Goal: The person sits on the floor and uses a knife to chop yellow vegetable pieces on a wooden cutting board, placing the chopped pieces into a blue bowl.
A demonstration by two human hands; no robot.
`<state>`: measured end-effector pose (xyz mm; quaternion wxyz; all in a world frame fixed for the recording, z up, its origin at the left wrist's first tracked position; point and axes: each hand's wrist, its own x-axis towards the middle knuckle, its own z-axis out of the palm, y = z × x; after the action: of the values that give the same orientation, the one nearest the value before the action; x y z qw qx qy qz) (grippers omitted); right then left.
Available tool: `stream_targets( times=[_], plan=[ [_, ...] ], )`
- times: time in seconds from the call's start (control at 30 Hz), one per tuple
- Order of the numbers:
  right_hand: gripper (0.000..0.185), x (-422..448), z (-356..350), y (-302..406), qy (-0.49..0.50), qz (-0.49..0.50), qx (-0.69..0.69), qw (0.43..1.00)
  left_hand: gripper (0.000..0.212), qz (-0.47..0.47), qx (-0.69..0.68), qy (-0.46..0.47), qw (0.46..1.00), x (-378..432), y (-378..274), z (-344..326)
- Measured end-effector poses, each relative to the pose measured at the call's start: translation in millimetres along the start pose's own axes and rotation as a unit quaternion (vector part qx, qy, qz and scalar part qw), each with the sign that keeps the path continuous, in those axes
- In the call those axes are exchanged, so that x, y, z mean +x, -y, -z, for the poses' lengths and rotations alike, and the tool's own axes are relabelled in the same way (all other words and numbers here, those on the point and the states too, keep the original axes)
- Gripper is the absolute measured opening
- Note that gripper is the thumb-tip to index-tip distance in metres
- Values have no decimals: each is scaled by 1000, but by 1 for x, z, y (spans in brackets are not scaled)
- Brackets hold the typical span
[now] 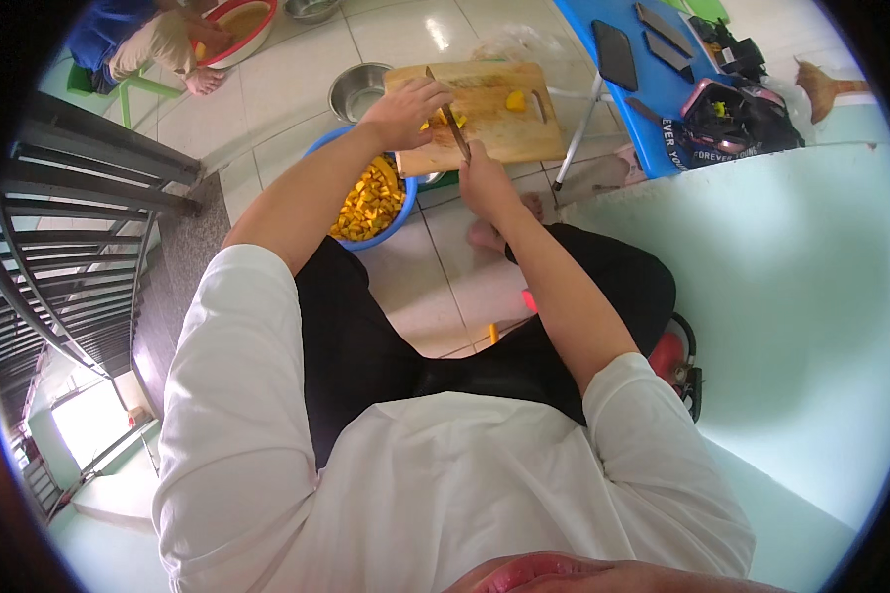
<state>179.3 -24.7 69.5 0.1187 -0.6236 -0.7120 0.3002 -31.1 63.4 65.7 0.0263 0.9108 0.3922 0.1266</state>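
Note:
My right hand (486, 181) grips the handle of a kitchen knife (454, 130), whose blade slants up and left over a wooden cutting board (493, 141). My left hand (408, 111) is at the blade's left side, fingers bent towards it; its fingertips are partly hidden. Small cut pieces of what looks like pumpkin (459, 119) lie by the blade. A larger yellow-orange chunk (516, 101) rests near the board's slotted handle. Below my left forearm, a blue basin (411, 204) holds many diced orange pieces (371, 204), and the forearm covers part of it.
A steel bowl (356, 93) stands at the board's left. Another person (144, 44) sits on a green stool with a hand in a red-rimmed basin (256, 41). At right, a blue folding table (641, 111) carries phones and a black bag. Metal railings (81, 185) run along the left.

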Motion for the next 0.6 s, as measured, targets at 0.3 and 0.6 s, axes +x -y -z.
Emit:
stream_targets(
  times=[0.3, 0.6],
  plan=[
    [31, 5, 1, 5, -14, 30, -20, 999, 69, -11, 51, -2, 999, 4, 4, -3],
    [30, 6, -2, -22, -93, 14, 63, 994, 89, 106, 12, -72, 992, 10, 4, 11]
  ],
)
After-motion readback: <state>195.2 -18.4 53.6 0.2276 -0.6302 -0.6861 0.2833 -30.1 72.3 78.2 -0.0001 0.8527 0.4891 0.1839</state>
